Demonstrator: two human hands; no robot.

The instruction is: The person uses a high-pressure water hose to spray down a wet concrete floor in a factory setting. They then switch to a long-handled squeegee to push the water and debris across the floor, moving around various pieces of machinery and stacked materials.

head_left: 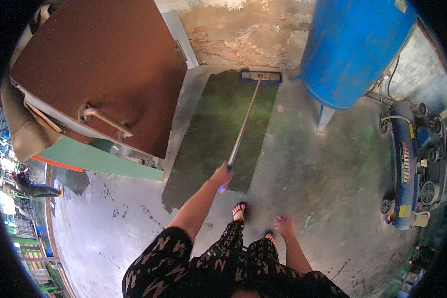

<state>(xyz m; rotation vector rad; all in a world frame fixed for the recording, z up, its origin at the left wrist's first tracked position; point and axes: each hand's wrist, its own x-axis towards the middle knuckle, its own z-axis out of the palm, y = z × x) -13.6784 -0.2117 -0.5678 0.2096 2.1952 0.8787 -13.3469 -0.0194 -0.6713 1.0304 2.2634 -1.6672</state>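
Note:
My left hand [222, 177] is closed around the lower end of a long mop handle [245, 120]. The handle runs forward to a flat mop head [261, 76] with blue edges, which lies on the floor close to the foot of the wall. Behind it stretches a dark, wet-looking strip of floor [218, 134]. My right hand [283, 226] hangs over the floor beside my right leg, holding nothing, its fingers loosely bent and slightly apart. Both my feet, in sandals, show below the mop handle.
A brown panel with a metal handle [104, 120] stands at the left above a green base [99, 156]. A large blue tank [355, 49] on legs is at the far right. Further right sits a wheeled air compressor [405, 166]. A person [35, 186] is far left.

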